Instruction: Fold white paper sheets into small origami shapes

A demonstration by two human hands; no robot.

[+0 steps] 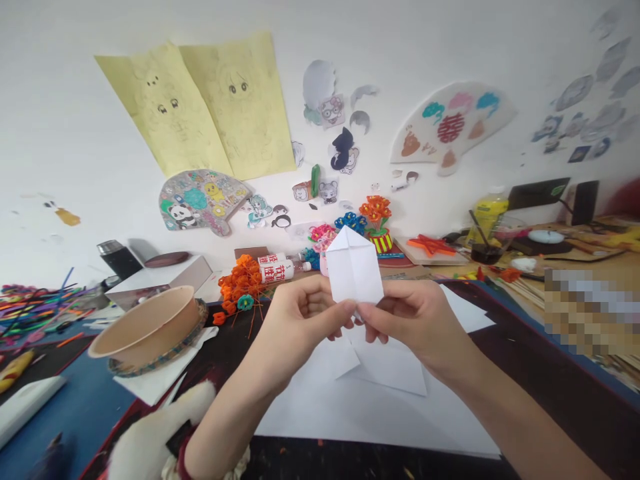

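Up in front of me is a folded piece of white paper, with a pointed top and creases down its middle. My left hand pinches its lower left edge between thumb and fingers. On the lower right edge, my right hand grips it the same way, and the two thumbs nearly meet at the bottom. Below the hands, loose white sheets lie on a larger white sheet over the dark mat.
To the left stands a tan round bowl on papers. Orange pipe-cleaner flowers and a white-labelled bottle lie behind my hands. An orange flower pot, an orange star and a yellow bottle stand towards the wall.
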